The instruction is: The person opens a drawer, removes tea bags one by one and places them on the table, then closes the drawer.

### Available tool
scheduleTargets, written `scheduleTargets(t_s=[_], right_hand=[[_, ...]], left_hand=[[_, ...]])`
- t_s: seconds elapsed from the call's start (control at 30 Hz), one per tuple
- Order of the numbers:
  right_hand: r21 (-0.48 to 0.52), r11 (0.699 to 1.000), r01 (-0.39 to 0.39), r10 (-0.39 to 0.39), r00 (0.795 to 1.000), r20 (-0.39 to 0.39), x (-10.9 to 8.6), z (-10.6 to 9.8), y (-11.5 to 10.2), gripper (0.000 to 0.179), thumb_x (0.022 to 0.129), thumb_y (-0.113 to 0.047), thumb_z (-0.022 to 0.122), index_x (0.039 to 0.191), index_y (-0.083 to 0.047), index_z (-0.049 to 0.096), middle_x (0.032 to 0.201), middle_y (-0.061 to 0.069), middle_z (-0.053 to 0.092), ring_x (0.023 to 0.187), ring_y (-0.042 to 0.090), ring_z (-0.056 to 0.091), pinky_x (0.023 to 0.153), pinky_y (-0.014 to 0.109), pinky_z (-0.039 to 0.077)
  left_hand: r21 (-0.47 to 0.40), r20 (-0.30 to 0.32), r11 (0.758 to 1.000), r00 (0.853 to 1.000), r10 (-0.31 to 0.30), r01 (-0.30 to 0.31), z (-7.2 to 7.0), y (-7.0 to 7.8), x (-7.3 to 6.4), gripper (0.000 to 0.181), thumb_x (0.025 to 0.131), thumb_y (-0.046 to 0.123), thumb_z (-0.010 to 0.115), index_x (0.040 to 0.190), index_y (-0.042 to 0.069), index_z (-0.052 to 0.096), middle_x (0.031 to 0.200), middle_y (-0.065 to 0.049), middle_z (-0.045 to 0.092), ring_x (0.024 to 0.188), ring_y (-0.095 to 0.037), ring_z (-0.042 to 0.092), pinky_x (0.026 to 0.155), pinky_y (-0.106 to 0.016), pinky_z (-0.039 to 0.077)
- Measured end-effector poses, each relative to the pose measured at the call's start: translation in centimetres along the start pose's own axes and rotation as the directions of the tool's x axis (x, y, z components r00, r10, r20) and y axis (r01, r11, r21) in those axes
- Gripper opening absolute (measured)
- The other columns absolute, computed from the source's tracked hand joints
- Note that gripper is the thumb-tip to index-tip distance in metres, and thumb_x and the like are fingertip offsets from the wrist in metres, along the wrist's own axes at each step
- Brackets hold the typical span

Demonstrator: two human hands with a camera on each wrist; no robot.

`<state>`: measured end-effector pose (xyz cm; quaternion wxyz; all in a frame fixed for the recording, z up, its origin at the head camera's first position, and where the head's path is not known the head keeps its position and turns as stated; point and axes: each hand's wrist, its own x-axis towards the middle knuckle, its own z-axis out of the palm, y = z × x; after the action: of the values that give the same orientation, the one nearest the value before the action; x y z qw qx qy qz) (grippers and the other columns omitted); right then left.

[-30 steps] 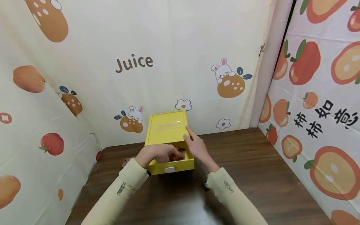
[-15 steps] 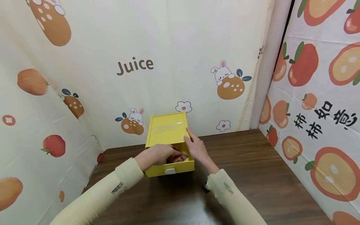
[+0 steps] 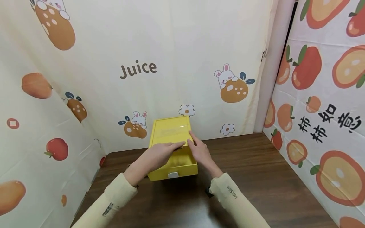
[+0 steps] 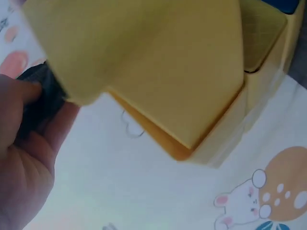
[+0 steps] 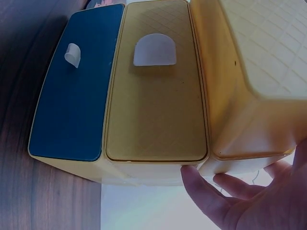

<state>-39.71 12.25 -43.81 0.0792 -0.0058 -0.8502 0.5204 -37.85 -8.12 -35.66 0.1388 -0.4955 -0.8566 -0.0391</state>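
Note:
A small yellow drawer cabinet point(image 3: 171, 128) stands against the back wall, its top drawer point(image 3: 182, 160) pulled out. My left hand point(image 3: 154, 156) is above that drawer, close to the cabinet's upper front edge. Between its thumb and fingers it grips a dark, soft-looking crumpled item point(image 4: 43, 105), mostly hidden by the hand in the head view. My right hand point(image 3: 199, 153) rests against the cabinet's right side, fingers extended. In the right wrist view, its fingertips touch the side beside the middle yellow drawer point(image 5: 156, 105) and the pulled-out one.
The bottom drawer point(image 5: 72, 91) is blue and closed, with a white handle. A reddish patterned thing point(image 5: 105, 2) shows beyond the cabinet's base. The dark wooden table point(image 3: 242, 177) meets fruit-printed wall cloths point(image 3: 322, 126) at the back and sides.
My left hand has come up out of the open drawer with the item, which lay inside it a moment ago. The right hand has stayed at the cabinet's side.

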Motion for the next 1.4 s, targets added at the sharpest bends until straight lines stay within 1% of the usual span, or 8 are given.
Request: scheduleTargets(t_s=[0.1, 0.23, 0.4, 0.47, 0.67, 1.0, 1.27, 1.4], right_hand=[[0.008, 1.000, -0.004, 0.004, 1.000, -0.005, 0.1, 0.0, 0.1, 0.055, 0.099, -0.052, 0.042, 0.151, -0.035, 0.035, 0.150, 0.003, 0.040, 0.130, 0.028, 0.044, 0.098, 0.051, 0.039], [0.030, 0.999, -0.016, 0.016, 1.000, -0.001, 0.0, 0.0, 0.1, 0.055, 0.098, -0.052, 0.043, 0.150, -0.037, 0.034, 0.151, 0.003, 0.039, 0.129, 0.027, 0.045, 0.097, 0.050, 0.040], [0.035, 0.999, -0.015, 0.015, 1.000, 0.002, 0.0, 0.0, 0.0, 0.055, 0.099, -0.053, 0.042, 0.151, -0.038, 0.033, 0.151, 0.003, 0.038, 0.126, 0.027, 0.047, 0.095, 0.049, 0.042], [0.035, 0.999, -0.009, 0.009, 1.000, 0.000, 0.1, 0.0, 0.0, 0.055, 0.099, -0.053, 0.042, 0.151, -0.037, 0.033, 0.151, 0.003, 0.039, 0.124, 0.026, 0.048, 0.093, 0.049, 0.043], [0.040, 0.999, -0.002, 0.002, 1.000, 0.005, 0.2, -0.1, 0.0, 0.055, 0.099, -0.052, 0.043, 0.151, -0.037, 0.033, 0.151, 0.002, 0.038, 0.123, 0.026, 0.049, 0.093, 0.049, 0.043], [0.038, 0.999, -0.001, 0.000, 1.000, 0.013, 0.1, 0.0, 0.0, 0.055, 0.099, -0.052, 0.042, 0.152, -0.036, 0.032, 0.152, 0.003, 0.036, 0.127, 0.028, 0.046, 0.095, 0.051, 0.041], [0.018, 1.000, -0.017, 0.017, 1.000, 0.010, -0.1, 0.0, 0.1, 0.055, 0.099, -0.053, 0.042, 0.151, -0.039, 0.033, 0.151, 0.004, 0.038, 0.124, 0.027, 0.048, 0.095, 0.050, 0.042], [0.028, 0.999, -0.024, 0.024, 1.000, 0.009, 0.0, 0.1, 0.0, 0.054, 0.098, -0.055, 0.042, 0.150, -0.040, 0.033, 0.151, 0.003, 0.039, 0.117, 0.025, 0.051, 0.091, 0.048, 0.044]], left_hand=[[0.006, -0.178, 0.999, 0.983, 0.037, -0.036, -0.6, -0.1, -1.6, 0.044, 0.086, 0.004, 0.073, 0.126, 0.018, 0.063, 0.109, 0.002, 0.068, 0.085, -0.012, 0.067, 0.077, -0.028, 0.054], [0.024, -0.374, 0.999, 0.926, 0.049, -0.043, -0.5, -1.1, -4.0, 0.035, 0.083, 0.007, 0.077, 0.116, 0.017, 0.070, 0.106, 0.002, 0.069, 0.089, -0.017, 0.067, 0.078, -0.035, 0.054], [0.105, -0.526, 0.993, 0.850, 0.007, 0.057, 1.0, -3.6, -7.7, 0.035, 0.082, 0.001, 0.074, 0.115, 0.011, 0.071, 0.108, -0.003, 0.071, 0.096, -0.025, 0.068, 0.080, -0.045, 0.053], [0.120, -0.541, 0.985, 0.840, -0.039, 0.123, 1.8, -4.7, -9.4, 0.042, 0.080, -0.005, 0.072, 0.119, 0.010, 0.070, 0.113, -0.006, 0.069, 0.098, -0.026, 0.067, 0.078, -0.045, 0.054], [0.093, -0.490, 0.950, 0.844, -0.217, 0.299, 4.7, -8.3, -14.4, 0.063, 0.075, -0.011, 0.067, 0.133, 0.012, 0.062, 0.127, -0.011, 0.063, 0.105, -0.030, 0.065, 0.078, -0.044, 0.053], [-0.004, -0.424, 0.878, 0.794, -0.435, 0.479, 10.3, -13.6, -20.5, 0.065, 0.066, -0.018, 0.067, 0.127, 0.003, 0.064, 0.123, -0.021, 0.062, 0.095, -0.042, 0.065, 0.056, -0.043, 0.047], [-0.075, -0.156, 0.729, 0.714, -0.682, 0.680, 13.5, -15.6, -23.6, 0.058, 0.078, -0.013, 0.065, 0.134, 0.000, 0.056, 0.132, -0.030, 0.052, 0.111, -0.052, 0.053, 0.063, -0.054, 0.047], [-0.092, -0.052, 0.711, 0.710, -0.702, 0.697, 14.6, -16.6, -24.4, 0.050, 0.080, -0.014, 0.062, 0.129, -0.004, 0.059, 0.127, -0.033, 0.054, 0.113, -0.053, 0.050, 0.078, -0.059, 0.046]])
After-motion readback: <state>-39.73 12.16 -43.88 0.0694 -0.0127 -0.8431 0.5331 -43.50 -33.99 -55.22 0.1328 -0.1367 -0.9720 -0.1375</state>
